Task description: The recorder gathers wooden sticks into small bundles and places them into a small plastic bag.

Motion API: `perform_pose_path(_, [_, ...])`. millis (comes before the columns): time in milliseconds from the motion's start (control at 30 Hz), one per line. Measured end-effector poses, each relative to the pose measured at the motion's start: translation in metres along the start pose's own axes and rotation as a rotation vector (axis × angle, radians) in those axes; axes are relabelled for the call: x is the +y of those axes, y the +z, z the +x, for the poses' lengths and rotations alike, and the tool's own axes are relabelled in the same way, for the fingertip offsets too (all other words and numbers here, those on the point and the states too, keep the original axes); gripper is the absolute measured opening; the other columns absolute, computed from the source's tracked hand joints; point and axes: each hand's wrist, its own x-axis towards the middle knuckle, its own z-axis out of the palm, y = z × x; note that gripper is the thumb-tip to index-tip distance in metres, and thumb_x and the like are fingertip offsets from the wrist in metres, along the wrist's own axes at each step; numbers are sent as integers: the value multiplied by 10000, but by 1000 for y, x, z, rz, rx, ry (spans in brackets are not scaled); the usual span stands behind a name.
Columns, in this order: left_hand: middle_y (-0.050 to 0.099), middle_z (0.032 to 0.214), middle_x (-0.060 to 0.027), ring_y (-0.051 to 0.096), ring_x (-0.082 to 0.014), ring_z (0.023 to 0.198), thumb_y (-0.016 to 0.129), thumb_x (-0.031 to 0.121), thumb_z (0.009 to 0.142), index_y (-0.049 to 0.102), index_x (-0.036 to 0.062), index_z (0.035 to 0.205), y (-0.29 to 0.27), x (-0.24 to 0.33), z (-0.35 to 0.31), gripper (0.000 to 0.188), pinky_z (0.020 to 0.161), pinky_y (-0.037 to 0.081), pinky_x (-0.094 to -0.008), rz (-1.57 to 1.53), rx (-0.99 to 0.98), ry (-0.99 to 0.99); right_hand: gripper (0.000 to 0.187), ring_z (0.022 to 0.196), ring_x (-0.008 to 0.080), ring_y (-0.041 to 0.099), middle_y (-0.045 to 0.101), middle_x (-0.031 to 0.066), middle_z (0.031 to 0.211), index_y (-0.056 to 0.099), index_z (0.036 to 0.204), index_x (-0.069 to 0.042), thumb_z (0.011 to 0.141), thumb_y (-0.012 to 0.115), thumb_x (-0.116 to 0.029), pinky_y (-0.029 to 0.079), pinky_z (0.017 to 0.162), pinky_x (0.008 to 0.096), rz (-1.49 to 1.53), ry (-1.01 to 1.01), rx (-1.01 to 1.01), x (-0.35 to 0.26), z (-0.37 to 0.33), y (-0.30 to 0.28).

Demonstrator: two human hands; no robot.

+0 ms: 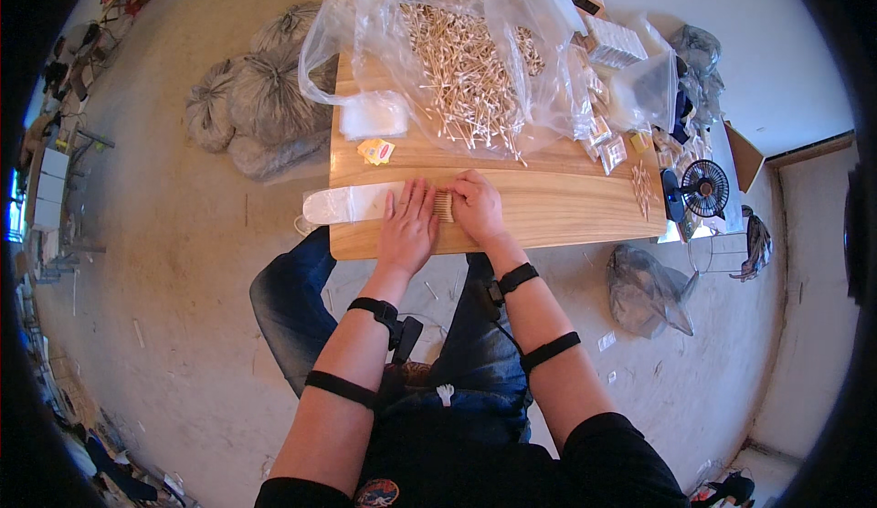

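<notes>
A row of cotton swabs [444, 206] lies side by side near the table's front edge, between my two hands. My left hand [410, 225] rests flat, fingers stretched out, over the right part of a clear plastic bag [370, 199]. Its palm hides the row's left end. The bag has a rounded white end [327, 206] pointing left. My right hand [479, 206] is closed at the right end of the row, its curled fingers gripping the swabs there; the fingertips are partly hidden. Beyond my hands, a big heap of loose cotton swabs [470, 60] spills from a large clear bag [320, 51].
On the wooden table [566, 202] lie stacked clear bags [375, 117], yellow-and-white cards [375, 150], small filled packets [612, 153] and scattered swabs [641, 188]. A black fan [705, 188] stands at the right. Tied grey sacks [265, 92] sit on the left floor, another plastic bag [647, 291] on the right.
</notes>
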Motion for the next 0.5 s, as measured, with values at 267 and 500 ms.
perform_pose_path(267, [387, 1510, -110, 312, -241, 1425, 500, 254, 954, 443, 59, 1418, -1, 0, -3, 506, 1173, 193, -472, -24, 44, 6, 489, 1358, 289, 404, 472, 139, 1429, 502, 1352, -44, 892, 539, -206, 286, 1121, 496, -461, -134, -139, -24, -39, 1])
perform_pose_path(500, [344, 1540, -72, 285, -204, 1438, 438, 289, 977, 388, 80, 1457, 7, -3, -1, 526, 1186, 161, -440, -7, 32, -16, 515, 1404, 274, 351, 422, 137, 1482, 438, 1409, -29, 952, 467, -265, 199, 1162, 504, -494, -69, -158, -29, -45, 9])
